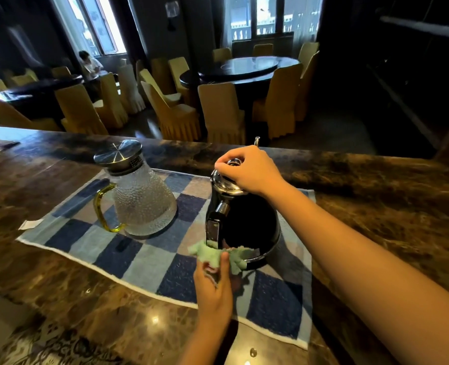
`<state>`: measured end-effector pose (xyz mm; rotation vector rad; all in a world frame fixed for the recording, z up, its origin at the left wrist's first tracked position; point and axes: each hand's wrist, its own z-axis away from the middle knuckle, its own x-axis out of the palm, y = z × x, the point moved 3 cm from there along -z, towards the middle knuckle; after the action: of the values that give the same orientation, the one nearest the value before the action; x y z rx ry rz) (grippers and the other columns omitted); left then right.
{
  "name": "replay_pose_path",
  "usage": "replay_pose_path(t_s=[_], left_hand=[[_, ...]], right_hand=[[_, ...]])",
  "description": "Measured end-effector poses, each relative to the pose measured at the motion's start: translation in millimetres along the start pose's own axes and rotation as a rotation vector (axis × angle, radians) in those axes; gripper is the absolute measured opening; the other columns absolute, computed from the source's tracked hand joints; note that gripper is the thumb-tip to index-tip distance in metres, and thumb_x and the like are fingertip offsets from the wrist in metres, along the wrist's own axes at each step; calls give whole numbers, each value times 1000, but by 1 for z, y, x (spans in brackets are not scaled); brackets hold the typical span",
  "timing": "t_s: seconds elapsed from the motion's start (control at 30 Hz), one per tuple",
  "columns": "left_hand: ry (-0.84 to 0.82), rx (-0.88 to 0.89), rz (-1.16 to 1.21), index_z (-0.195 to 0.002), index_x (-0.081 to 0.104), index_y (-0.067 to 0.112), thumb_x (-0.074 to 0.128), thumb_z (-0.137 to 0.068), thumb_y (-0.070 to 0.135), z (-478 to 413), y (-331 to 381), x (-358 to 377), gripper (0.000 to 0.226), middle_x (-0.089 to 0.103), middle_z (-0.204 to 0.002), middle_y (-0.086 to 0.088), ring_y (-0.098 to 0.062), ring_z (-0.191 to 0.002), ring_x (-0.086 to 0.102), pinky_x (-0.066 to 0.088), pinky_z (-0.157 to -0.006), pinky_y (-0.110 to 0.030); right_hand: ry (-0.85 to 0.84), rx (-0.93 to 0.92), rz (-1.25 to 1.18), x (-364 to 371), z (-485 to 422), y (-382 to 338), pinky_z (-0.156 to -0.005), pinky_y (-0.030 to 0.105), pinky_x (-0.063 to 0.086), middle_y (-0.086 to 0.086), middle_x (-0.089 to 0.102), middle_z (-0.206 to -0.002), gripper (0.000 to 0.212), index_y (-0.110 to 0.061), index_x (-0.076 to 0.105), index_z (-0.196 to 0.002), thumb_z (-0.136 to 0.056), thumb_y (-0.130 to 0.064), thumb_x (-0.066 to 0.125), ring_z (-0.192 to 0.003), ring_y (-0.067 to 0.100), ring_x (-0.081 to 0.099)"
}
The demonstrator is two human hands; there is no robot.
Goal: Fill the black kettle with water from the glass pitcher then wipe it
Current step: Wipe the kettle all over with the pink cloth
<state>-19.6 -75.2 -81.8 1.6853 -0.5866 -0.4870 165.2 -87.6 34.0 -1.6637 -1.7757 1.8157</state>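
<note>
The right hand (247,169) sits on top of the black kettle (249,222), its fingers curled over the knob of the shiny kettle lid (223,184) and gripping it. The kettle stands upright directly beneath this hand, and the tip of its spout (256,140) shows just beyond the knuckles. The left hand (212,280) is nearer the person and lower. It pinches a green cloth (210,252) between thumb and fingers and presses it against the kettle's base, just below the handle. The glass pitcher (141,198) stands upright well to the left of both hands, apart from the kettle, with its metal cap (118,152) on and its yellowish handle (99,206) turned away from the hands. Kettle and pitcher both stand on a blue checked towel (149,259) spread under the hands on the dark marbled worktop (376,201).
</note>
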Motion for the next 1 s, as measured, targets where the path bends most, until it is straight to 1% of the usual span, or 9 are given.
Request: replay_pose_path(t_s=[0.13, 0.2, 0.3, 0.4, 0.47, 0.53, 0.63, 0.8, 1.0], left_hand=[[-180, 2, 2, -79, 67, 26, 53, -75, 63, -44, 36, -3, 40, 75, -77, 9, 0, -75, 70, 54, -68, -17], [-335, -107, 8, -102, 69, 24, 48, -84, 62, -64, 46, 1, 47, 74, -103, -1, -16, -99, 69, 52, -91, -38], [-139, -248, 156, -123, 59, 9, 44, -88, 59, -63, 38, 5, 63, 65, -115, -10, -34, -106, 63, 45, -100, -51], [90, -192, 219, -122, 54, -2, 40, -71, 79, -19, 12, 10, 97, 61, -106, -15, -35, -104, 61, 49, -89, -36], [192, -195, 239, -116, 57, 16, 40, -89, 55, -4, 4, 5, 51, 61, -102, 0, -15, -102, 62, 46, -79, -9], [122, -145, 115, -90, 54, 33, 35, -97, 36, -18, 11, 1, 21, 58, -86, 14, 13, -78, 62, 43, -64, 1], [-277, -140, -4, -91, 62, 31, 33, -86, 60, -60, 35, -1, 41, 72, -92, 6, 1, -86, 68, 52, -76, -19], [-838, -307, -301, -114, 58, 38, 35, -97, 46, -100, 79, -8, 29, 75, -102, 15, -3, -97, 69, 54, -81, -21], [-508, 212, -941, -88, 54, 13, 35, -97, 40, -75, 95, 4, 34, 57, -74, -1, -24, -69, 54, 42, -70, -36]], right_hand=[[4, 14, 29, -1, 0, 0, -80, 44, 56, -8, 73, -92, 15, -38, 73, -83, -79, -43, 59, -88, 15, 65], [3, 17, 36, 0, 0, -1, -80, 44, 56, -8, 73, -93, 16, -37, 73, -85, -80, -43, 59, -89, 15, 65], [-1, 25, 47, 1, 1, -2, -80, 44, 56, -8, 73, -94, 16, -37, 73, -85, -81, -43, 58, -89, 15, 65], [8, 44, 46, 0, 2, -1, -82, 45, 55, -8, 73, -95, 16, -37, 73, -85, -81, -42, 58, -91, 17, 65], [4, 47, 42, 0, 2, -1, -83, 45, 55, -8, 73, -97, 17, -36, 73, -87, -81, -41, 58, -92, 17, 64], [9, 44, 44, -1, 2, -2, -83, 45, 55, -8, 73, -97, 17, -36, 73, -87, -81, -40, 58, -92, 16, 64], [16, 43, 55, -1, 2, -4, -81, 45, 56, -9, 73, -94, 16, -37, 73, -85, -81, -40, 57, -89, 16, 65], [18, 41, 87, -1, 1, -3, -79, 43, 56, -9, 73, -92, 14, -38, 71, -81, -80, -41, 57, -87, 16, 65], [37, 16, 78, 0, 3, -4, -79, 43, 56, -8, 74, -95, 18, -34, 74, -86, -83, -39, 56, -89, 14, 65]])
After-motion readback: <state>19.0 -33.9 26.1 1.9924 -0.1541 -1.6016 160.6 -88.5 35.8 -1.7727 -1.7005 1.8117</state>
